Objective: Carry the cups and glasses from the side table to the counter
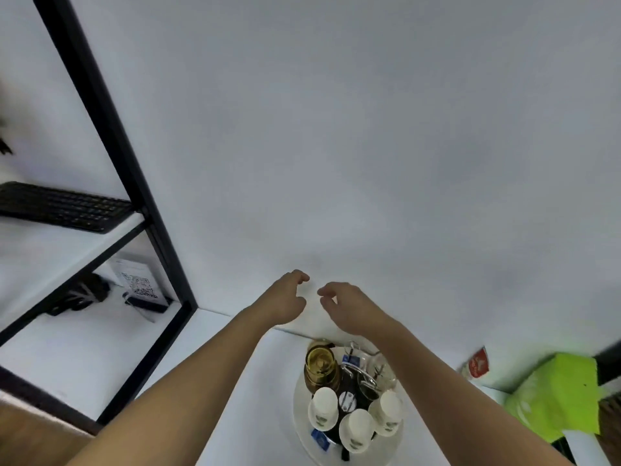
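Both hands raised empty, fingers loosely curled: left hand (pixel 285 299), right hand (pixel 347 306). Cups (pixel 356 429) logo-printed, unreadable, on tray (pixel 300 428) near worktop (pixel 255 391) back edge.

We see the left hand (pixel 285 297) and right hand (pixel 349 306) raised before the wall, fingers loosely curled, holding nothing. Below them, on the white surface (pixel 262 398), a round tray (pixel 302 428) carries three white cups (pixel 357 429), an amber glass (pixel 321 366) and a clear glass (pixel 381 368).
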A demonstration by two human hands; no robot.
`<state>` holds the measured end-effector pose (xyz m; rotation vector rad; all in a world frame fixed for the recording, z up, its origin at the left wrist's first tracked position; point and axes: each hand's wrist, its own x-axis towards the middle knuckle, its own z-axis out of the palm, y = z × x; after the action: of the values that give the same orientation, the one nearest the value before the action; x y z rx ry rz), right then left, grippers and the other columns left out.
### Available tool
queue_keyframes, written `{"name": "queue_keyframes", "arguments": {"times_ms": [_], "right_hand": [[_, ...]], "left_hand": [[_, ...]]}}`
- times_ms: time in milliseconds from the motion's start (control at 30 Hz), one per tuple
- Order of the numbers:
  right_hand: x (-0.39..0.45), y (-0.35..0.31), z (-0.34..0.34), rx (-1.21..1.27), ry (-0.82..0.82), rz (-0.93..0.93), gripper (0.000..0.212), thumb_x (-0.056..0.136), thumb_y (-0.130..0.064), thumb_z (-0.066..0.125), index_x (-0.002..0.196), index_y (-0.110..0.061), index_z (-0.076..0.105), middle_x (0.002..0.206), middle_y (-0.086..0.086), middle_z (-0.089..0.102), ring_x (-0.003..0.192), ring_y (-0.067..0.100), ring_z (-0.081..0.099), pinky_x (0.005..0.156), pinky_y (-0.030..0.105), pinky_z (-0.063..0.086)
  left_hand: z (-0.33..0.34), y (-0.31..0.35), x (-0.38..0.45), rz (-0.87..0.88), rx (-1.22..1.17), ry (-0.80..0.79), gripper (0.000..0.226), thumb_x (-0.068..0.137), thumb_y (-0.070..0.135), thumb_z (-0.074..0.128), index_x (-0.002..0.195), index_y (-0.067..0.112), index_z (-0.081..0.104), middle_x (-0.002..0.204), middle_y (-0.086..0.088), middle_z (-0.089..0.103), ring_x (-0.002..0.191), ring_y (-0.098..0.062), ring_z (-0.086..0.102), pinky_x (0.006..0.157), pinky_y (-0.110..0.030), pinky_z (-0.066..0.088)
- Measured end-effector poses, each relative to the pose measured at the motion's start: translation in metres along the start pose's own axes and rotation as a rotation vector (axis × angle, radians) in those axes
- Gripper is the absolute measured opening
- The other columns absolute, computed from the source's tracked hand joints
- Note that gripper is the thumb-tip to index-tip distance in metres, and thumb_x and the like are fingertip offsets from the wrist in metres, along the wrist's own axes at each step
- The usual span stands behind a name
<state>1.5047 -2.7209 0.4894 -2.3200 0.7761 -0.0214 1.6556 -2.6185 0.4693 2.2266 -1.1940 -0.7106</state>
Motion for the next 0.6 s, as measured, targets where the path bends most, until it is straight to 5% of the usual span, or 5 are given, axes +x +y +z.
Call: {"name": "queue_keyframes", "arguments": {"times_ms": [133,300,600], "right_hand": [[-0.005,-0.042,-0.054,0.096,0.118,-0.138,0.034,0.103,-0.029,0.048,0.134,-0.019,0.06,0.136,-0.002,0.059,0.119,0.012,0.056,0.093,0.021,0.04],[-0.023,-0.094,-0.111,0.226,0.386,-0.318,0.04,0.099,-0.039,0.052,0.138,-0.032,0.05,0.132,-0.016,0.053,0.088,-0.001,0.061,0.078,0.021,0.045],[-0.052,-0.122,-0.12,0.254,0.433,-0.48,0.05,0.096,-0.048,0.055,0.143,-0.042,0.038,0.137,-0.029,0.039,0.106,-0.001,0.059,0.082,0.02,0.047]], "left_hand": [[-0.068,0.038,-0.015,0.117,0.03,0.153,0.049,0.098,0.01,0.053,0.145,0.023,0.046,0.152,0.003,0.046,0.139,-0.015,0.043,0.103,-0.024,0.037],[-0.13,0.08,-0.047,0.3,-0.039,0.545,0.059,0.095,0.019,0.059,0.148,0.033,0.037,0.153,0.014,0.038,0.138,-0.008,0.04,0.098,-0.026,0.04],[-0.143,0.091,-0.087,0.369,0.015,0.725,0.073,0.095,0.023,0.064,0.156,0.032,0.026,0.164,0.011,0.025,0.15,-0.007,0.024,0.105,-0.025,0.033]]}}
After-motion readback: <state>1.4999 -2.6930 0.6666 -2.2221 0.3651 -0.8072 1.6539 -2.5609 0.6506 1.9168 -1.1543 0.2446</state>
